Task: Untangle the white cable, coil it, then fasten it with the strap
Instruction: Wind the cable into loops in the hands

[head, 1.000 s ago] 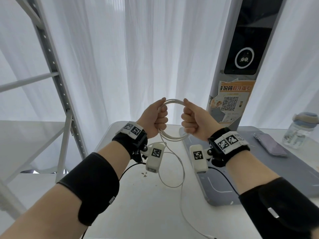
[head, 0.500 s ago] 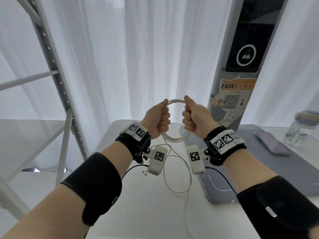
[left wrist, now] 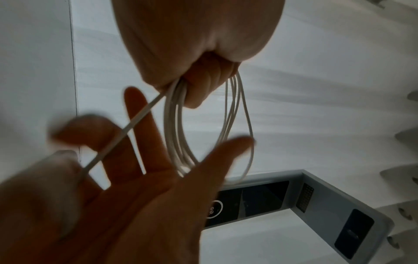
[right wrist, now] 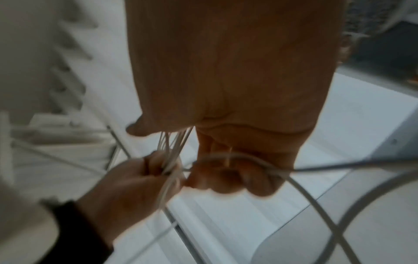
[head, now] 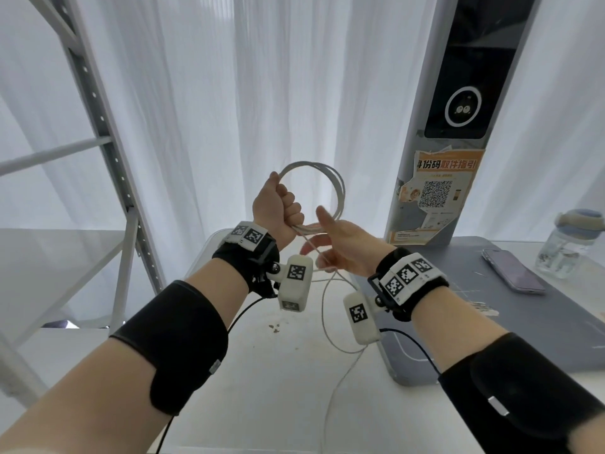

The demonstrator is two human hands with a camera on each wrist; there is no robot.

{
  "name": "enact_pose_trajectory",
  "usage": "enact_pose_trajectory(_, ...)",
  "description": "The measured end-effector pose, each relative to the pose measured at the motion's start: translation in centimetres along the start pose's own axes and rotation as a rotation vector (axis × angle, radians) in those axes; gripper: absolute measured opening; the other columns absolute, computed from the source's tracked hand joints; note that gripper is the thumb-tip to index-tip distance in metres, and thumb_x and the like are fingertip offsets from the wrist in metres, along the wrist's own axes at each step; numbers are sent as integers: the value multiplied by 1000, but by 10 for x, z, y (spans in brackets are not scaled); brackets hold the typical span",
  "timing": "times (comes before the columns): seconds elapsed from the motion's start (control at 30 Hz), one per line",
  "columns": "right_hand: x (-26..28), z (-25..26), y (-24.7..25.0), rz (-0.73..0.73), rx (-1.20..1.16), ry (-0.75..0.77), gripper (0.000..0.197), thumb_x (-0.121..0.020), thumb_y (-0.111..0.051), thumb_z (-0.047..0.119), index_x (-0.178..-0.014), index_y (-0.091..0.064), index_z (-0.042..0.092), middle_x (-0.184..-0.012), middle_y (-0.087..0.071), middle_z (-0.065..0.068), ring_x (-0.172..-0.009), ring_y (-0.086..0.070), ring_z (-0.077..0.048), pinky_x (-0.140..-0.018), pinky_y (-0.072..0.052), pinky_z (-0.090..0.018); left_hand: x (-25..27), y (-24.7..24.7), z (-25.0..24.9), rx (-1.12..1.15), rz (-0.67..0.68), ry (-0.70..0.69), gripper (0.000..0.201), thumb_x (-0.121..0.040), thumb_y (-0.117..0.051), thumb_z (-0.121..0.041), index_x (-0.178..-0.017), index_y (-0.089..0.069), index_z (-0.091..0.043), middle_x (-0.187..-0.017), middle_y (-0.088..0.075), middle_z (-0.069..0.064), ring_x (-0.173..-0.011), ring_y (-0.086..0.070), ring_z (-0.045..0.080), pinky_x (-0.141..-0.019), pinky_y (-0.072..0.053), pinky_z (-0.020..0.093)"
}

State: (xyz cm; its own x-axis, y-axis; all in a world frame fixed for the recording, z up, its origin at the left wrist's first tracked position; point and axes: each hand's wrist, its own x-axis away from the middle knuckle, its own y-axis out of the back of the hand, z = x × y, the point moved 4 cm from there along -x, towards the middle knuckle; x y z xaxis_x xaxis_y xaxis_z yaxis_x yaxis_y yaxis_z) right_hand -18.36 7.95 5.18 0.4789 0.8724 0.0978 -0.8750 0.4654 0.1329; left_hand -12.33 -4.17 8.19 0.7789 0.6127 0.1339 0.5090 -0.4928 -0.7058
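My left hand [head: 278, 208] is raised above the white table [head: 278, 388] and grips the left side of the white cable coil [head: 307, 164], which holds several loops. From that fist a loose strand [head: 324, 309] runs down through my right hand [head: 340, 247], then hangs to the table. The right hand sits just below and right of the coil, index finger and thumb spread, its lower fingers curled around the strand. The left wrist view shows the loops [left wrist: 174, 134] hanging from the left fist [left wrist: 199, 44]. In the blurred right wrist view, the cable [right wrist: 300, 189] arcs over curled fingers. No strap is visible.
A grey mat [head: 491, 322] covers the table's right side, with a phone [head: 512, 271] and a water bottle [head: 569, 244] on it. A grey kiosk pillar [head: 458, 126] stands behind the mat. A metal shelf frame [head: 108, 152] rises on the left, before white curtains.
My right hand has let go of the coil's right side, dropped below it and spread its fingers along the loose strand. The left hand alone now holds the coil, slightly higher.
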Motion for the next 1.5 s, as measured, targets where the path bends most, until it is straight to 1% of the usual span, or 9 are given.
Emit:
enact_pose_trajectory(0.13, -4, -2, 7, -108, 202, 59, 26, -92, -74, 36, -93, -75, 10, -60, -45, 3, -54, -37, -13, -56, -33, -27, -1, -1, -17, 4, -46, -72, 49, -103, -47, -39, -59, -30, -23, -47, -19, -7, -38, -14, 10, -36, -12, 20)
enact_pose_trajectory(0.37, -7, -13, 42, -318, 417, 4, 6, -89, -78, 15, -94, -74, 14, -83, -70, 3, -79, -62, -10, -74, -48, -22, -3, -3, -44, 46, -78, -194, 48, -103, -48, -37, -60, -30, -23, -48, -21, -7, -39, -15, 11, -38, -12, 20)
enact_pose_trajectory(0.57, -29, -58, 88, -477, 968, -393, 27, -97, -53, 33, -112, -66, 16, -124, -63, -8, -135, -45, -33, -116, -31, -51, 2, -6, -44, 106, -69, -279, 51, -102, -50, -38, -58, -28, -22, -51, -19, -6, -41, -14, 12, -39, -13, 22)
enact_pose_trajectory(0.7, -34, -72, 92, -327, 1120, -472, 51, -90, -50, 43, -141, -50, 39, -154, -43, 3, -150, -22, -34, -120, -17, -62, 1, -11, -35, 43, -31, -264, 52, -102, -50, -38, -58, -28, -23, -51, -19, -6, -42, -14, 11, -40, -12, 22)
enact_pose_trajectory(0.83, -22, -34, 68, -332, 716, -106, 10, -82, -76, 45, -92, -72, 46, -126, -67, 4, -139, -42, -26, -118, -31, -46, -1, -15, -23, 6, -2, -229, 52, -102, -49, -38, -58, -26, -23, -49, -18, -7, -40, -13, 11, -39, -11, 21)
enact_pose_trajectory(0.97, -11, -2, 38, -194, 342, 97, 6, -91, -74, 14, -94, -78, 18, -92, -78, -1, -92, -73, -17, -103, -54, -43, -1, -19, -15, -23, -3, -220, 52, -102, -50, -39, -58, -28, -23, -48, -19, -7, -40, -13, 11, -38, -13, 21)
enact_pose_trajectory(1.13, -8, 2, 31, -173, 211, 106, 8, -93, -72, 16, -97, -77, 10, -69, -60, -5, -60, -58, -15, -81, -62, -42, 0, -16, -15, -70, -4, -231, 53, -102, -50, -38, -57, -29, -23, -47, -20, -7, -40, -13, 11, -38, -14, 22)
enact_pose_trajectory(1.27, -4, -1, 33, -182, 198, 83, 14, -95, -70, 18, -96, -76, 5, -54, -44, 6, -48, -36, -12, -51, -40, -27, -2, -10, -14, -135, 5, -204, 53, -102, -49, -39, -56, -28, -23, -48, -20, -7, -40, -13, 11, -39, -13, 22)
enact_pose_trajectory(1.5, 0, -14, 53, -214, 211, -13, 11, -94, -70, 19, -94, -76, 9, -60, -46, 1, -47, -30, -12, -44, -27, -23, -4, 0, -15, -364, 81, -134, 55, -103, -48, -41, -54, -27, -24, -51, -17, -6, -43, -12, 13, -40, -12, 22)
